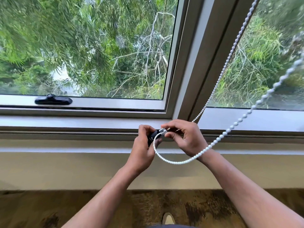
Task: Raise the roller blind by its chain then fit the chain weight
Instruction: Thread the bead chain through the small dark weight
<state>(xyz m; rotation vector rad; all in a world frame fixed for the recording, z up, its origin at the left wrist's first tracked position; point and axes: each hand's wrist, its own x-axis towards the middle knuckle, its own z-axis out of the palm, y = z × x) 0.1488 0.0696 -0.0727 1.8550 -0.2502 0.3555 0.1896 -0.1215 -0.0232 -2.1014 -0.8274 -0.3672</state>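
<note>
I see the window (pixel 92 46) filling most of my view, its grey frame (pixel 185 71) splitting the glass into two panes with green foliage outside. Below it runs the sill (pixel 65 143), then a pale wall, then the patterned floor (pixel 49 209), where the toe of a shoe (pixel 168 218) shows at the bottom edge.

A black window latch (pixel 53 100) lies flat along the lower rail of the left pane.

The white bead chain (pixel 230 51) comes down in two strands from the upper right. One runs along the frame to the hands; the other sweeps lower, crosses my right wrist and curves in a loop beneath both hands, rising to the chain weight (pixel 153 137).

That weight, a small dark piece, sits between my hands just in front of the sill. Its long axis is tilted, the upper end toward the right hand, the lower end toward the left palm.

My left hand (pixel 143 148) is curled closed around the weight's lower part. My right hand (pixel 185 139) pinches a pale fitting at the weight's upper end, fingers bent tight.
</note>
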